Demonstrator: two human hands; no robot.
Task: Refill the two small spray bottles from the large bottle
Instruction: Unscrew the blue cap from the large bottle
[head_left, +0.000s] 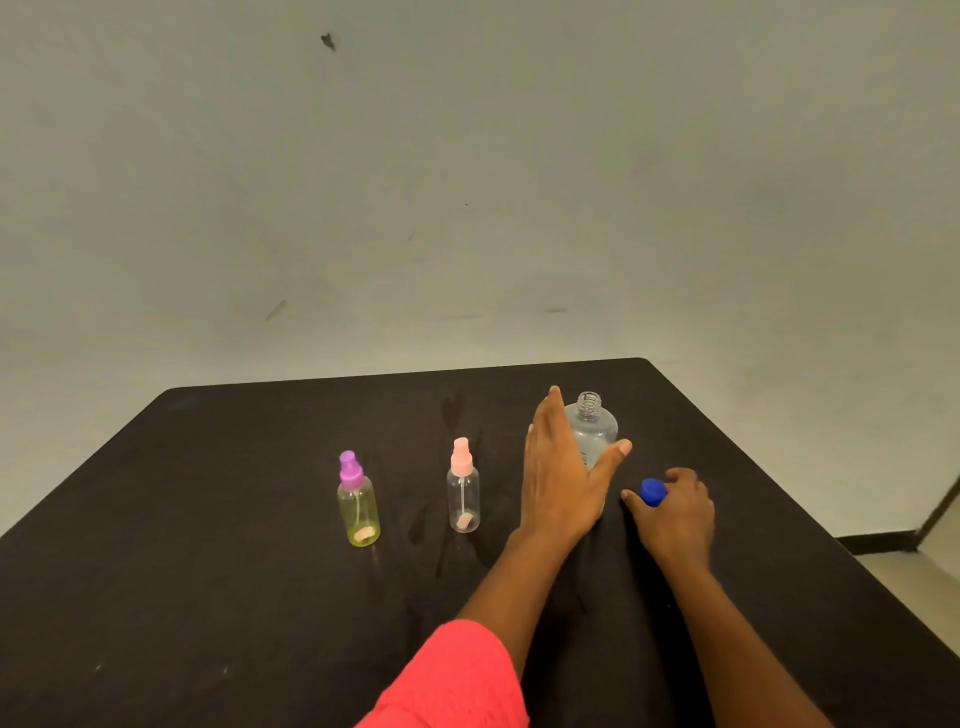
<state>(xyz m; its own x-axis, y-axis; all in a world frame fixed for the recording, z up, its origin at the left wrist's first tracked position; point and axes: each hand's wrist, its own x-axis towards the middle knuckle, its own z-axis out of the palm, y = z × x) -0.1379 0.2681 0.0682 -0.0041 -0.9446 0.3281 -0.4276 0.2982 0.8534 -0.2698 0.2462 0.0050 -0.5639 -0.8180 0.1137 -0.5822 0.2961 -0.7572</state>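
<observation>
The large clear bottle (595, 428) stands uncapped on the black table (234, 519), its threaded neck bare. My left hand (558, 478) is spread in front of it, fingers straight and thumb out to the right; whether it touches the bottle is unclear. To the right, my right hand (675, 512) holds the blue cap (653, 491) in curled fingers, low at the table top. A small yellow spray bottle with a purple sprayer (357, 501) and a small clear spray bottle with a pink sprayer (462, 493) stand upright to the left, both capped.
A pale wall rises behind the table's far edge. The table's right edge runs diagonally close beside my right hand, with floor below it. My red sleeve (457, 680) shows at the bottom.
</observation>
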